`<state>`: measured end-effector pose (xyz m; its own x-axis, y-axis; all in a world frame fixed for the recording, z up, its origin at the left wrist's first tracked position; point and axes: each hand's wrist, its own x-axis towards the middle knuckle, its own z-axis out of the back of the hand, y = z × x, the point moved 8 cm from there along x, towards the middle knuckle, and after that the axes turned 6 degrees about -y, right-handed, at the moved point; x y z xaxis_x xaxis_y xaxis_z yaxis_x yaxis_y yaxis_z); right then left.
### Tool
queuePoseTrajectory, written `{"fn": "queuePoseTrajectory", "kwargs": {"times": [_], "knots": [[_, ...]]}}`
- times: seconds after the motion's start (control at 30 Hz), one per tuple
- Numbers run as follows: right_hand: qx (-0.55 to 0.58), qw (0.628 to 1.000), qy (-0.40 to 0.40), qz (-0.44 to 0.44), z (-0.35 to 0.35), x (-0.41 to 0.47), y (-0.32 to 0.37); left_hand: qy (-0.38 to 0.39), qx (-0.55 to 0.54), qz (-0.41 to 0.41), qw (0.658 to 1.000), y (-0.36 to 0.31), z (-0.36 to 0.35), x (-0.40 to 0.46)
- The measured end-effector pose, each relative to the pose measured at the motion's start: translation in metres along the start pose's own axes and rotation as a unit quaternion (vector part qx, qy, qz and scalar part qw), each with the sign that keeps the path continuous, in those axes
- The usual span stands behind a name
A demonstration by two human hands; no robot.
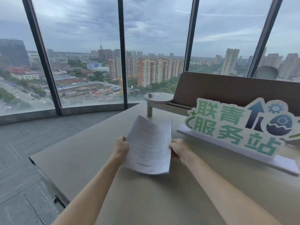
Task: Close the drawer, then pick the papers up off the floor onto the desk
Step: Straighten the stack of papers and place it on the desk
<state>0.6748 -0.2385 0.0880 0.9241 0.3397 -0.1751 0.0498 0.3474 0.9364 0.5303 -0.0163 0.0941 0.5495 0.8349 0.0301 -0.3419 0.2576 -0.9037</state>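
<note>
A small stack of white printed papers is held over the beige desk, its lower edge close to the desktop. My left hand grips the stack's left edge and my right hand grips its right edge. The text on the sheets faces away from me, upside down. The drawer is not in view, apart from a dark fitting at the desk's left side.
A white and green standing sign rests on the desk to the right. Behind it rises a brown divider panel and a small round shelf on a post. Grey carpet floor lies left, with tall windows beyond.
</note>
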Motion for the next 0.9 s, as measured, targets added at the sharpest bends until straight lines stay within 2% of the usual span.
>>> {"fn": "queuePoseTrajectory", "kwargs": {"times": [0.2,0.47,0.77,0.9], "knots": [[-0.042,0.998,-0.052,0.022,-0.034,0.055,-0.003,0.008,0.047,0.003,0.999,0.02,-0.006,0.074],[-0.051,0.996,-0.062,0.024,-0.059,0.1,0.009,-0.04,0.152,-0.041,0.987,0.004,-0.015,0.14],[-0.02,0.996,-0.086,0.026,-0.071,0.122,0.018,-0.025,0.23,-0.08,0.97,-0.002,-0.027,0.182],[-0.029,0.996,-0.081,0.026,-0.072,0.124,0.021,-0.046,0.24,-0.096,0.965,0.0,-0.028,0.189]]}}
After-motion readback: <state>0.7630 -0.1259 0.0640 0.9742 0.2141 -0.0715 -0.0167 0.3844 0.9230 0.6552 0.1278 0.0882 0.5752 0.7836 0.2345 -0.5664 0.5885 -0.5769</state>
